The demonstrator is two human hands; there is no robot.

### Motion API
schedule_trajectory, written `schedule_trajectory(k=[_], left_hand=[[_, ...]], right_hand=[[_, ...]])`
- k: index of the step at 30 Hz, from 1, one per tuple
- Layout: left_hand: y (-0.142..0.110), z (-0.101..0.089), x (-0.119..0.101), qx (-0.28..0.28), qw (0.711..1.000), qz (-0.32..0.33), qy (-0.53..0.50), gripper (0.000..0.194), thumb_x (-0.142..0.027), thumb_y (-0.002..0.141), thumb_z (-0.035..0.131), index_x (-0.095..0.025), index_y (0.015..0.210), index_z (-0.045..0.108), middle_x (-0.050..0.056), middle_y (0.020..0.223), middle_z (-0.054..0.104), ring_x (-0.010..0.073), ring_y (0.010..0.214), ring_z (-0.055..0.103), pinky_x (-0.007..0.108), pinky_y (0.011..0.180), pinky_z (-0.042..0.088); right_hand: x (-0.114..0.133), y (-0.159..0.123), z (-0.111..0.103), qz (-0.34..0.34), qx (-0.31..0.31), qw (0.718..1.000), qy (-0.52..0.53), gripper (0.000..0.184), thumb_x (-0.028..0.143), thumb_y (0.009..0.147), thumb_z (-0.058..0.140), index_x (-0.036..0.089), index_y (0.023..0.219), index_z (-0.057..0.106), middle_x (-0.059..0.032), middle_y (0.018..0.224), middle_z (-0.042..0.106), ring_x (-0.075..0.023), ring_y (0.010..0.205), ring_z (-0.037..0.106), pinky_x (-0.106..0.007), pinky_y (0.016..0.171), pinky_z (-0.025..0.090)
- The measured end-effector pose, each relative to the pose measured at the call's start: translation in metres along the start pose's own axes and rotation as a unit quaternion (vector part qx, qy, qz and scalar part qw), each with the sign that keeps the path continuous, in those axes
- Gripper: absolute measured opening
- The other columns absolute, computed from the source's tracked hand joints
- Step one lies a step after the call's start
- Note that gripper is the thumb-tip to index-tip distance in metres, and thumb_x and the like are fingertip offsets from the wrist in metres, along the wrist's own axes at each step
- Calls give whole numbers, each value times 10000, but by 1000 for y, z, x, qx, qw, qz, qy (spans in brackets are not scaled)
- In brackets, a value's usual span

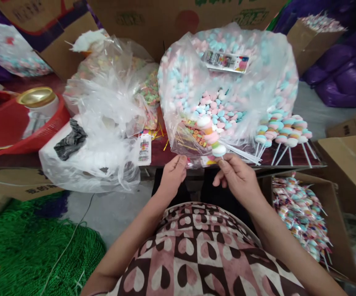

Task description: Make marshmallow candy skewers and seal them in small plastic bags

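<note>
My right hand (239,179) is closed with thumb and finger on the lower end of a marshmallow skewer (212,137), just below its bottom white-blue piece. Pastel marshmallows and coloured ring pieces are stacked along it, and it tilts up to the left. My left hand (174,174) pinches the edge of a small clear printed wrapper (207,161) with pink and yellow patches, which lies between my hands at the table's front edge. Behind the skewer, a big open clear bag (178,78) holds loose pink, blue and white marshmallows (217,109), with ring pieces (196,133) at its front.
Finished skewers (284,129) lie at the right beside white sticks (242,153). Below them, a carton (334,213) holds wrapped skewers. Leftward are a crumpled white plastic bag (104,152), a stack of printed wrappers (145,149) and a red basket (42,129). Green strands (42,242) cover the floor.
</note>
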State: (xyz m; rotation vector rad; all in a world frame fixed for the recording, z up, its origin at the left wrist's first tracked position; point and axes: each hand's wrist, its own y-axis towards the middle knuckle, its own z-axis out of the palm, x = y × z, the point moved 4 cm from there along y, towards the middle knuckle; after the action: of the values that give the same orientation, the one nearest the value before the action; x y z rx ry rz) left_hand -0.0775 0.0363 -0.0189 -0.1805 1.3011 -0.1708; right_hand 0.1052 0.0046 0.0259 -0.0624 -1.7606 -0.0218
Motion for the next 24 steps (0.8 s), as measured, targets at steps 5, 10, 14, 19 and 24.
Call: schedule_trajectory(k=[5,10,14,19,24], left_hand=[[8,-5,-7,35,990,-47,-130,489,-555,714,741,-208,660,402,-122,431,273,44,336,252,188,358,218],[5,-2,-10,79,981,-62,-165,486,-493,717,763,-205,657,377,-124,415,271,40,321,259,177,348,226],[4,-1,-10,88,981,-55,-165,476,-492,733,756,-205,671,381,-125,423,268,38,325,264,174,354,221],[7,-5,-7,84,986,-47,-140,457,-521,754,732,-199,692,414,-121,441,273,36,345,275,176,373,231],[7,-6,-7,81,991,-17,-104,448,-506,753,742,-187,676,437,-114,475,281,27,367,275,174,374,238]], right_hand=[[0,-9,-35,12,-18,996,84,233,434,862,663,208,918,659,-26,842,738,-78,441,556,-196,390,399],[-6,-24,-54,25,2,1000,7,268,457,826,697,202,904,716,-5,647,686,-72,397,483,-200,377,378],[-12,-30,-59,23,22,998,-54,319,501,821,682,204,926,734,3,580,646,-82,383,453,-212,358,366],[-9,-31,-68,-19,76,987,-140,324,524,853,630,238,920,766,0,557,635,-99,386,457,-224,345,355],[-2,-31,-75,-47,111,974,-191,330,540,864,609,256,880,777,-1,515,624,-129,445,533,-231,396,397]])
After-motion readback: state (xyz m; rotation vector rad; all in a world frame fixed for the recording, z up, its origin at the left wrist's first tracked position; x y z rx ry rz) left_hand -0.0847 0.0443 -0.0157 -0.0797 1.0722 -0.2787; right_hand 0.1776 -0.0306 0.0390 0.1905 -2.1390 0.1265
